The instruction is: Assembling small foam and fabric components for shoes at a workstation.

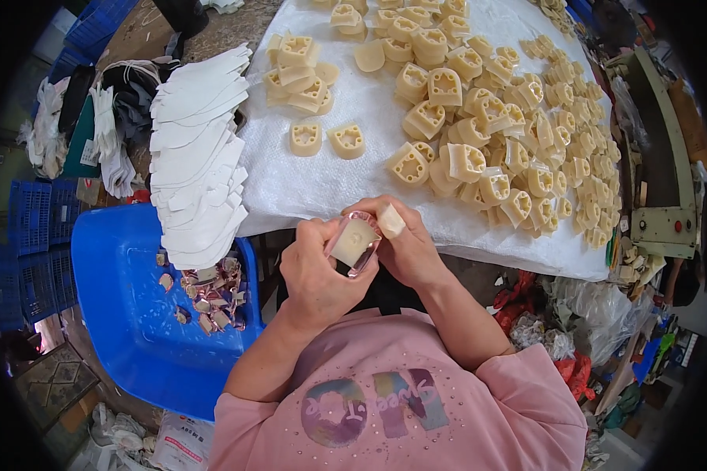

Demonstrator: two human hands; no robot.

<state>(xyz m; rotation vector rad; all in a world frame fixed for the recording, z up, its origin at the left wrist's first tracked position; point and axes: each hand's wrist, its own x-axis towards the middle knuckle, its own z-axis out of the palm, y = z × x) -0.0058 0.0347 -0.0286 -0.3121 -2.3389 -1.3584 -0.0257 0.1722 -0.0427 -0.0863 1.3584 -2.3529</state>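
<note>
Pink-rimmed shoe heel (355,242) was just off the bench's (306,188) near edge, long axis slanting benchward, held between left hand (313,263) and right hand (407,245).

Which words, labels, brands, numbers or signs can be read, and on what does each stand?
Wording is not copied out here; its places are:
Pink T-shirt: large multicoloured letters across the front, readable.
White bag, lower left: black and red print, too small to read reliably.
White label on the green bin, upper left: too small to read.
</note>
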